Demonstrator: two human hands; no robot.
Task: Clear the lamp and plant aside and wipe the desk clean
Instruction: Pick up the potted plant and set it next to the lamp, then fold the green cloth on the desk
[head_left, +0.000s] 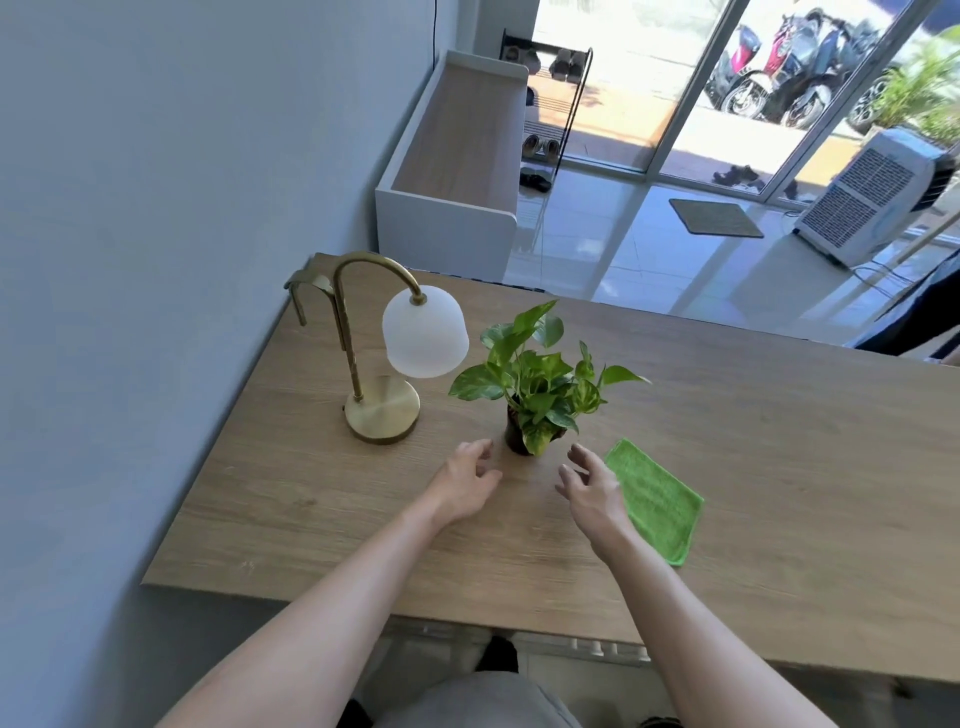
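A small leafy plant (537, 379) in a dark pot (517, 431) stands near the middle of the wooden desk (753, 467). To its left stands a brass lamp (382, 410) with a white frosted shade (425, 332). A green cloth (657, 499) lies flat to the right of the pot. My left hand (467, 480) is open just left of the pot, fingers spread, not touching it. Just right of the pot, my right hand (589, 480) is open too, partly over the cloth's left edge.
A grey wall runs along the desk's left side. A brass bracket (306, 288) sits at the far left corner. Beyond the desk are a white bench (457, 156), a shoe rack, a doormat, an air cooler (872, 197) and glass doors.
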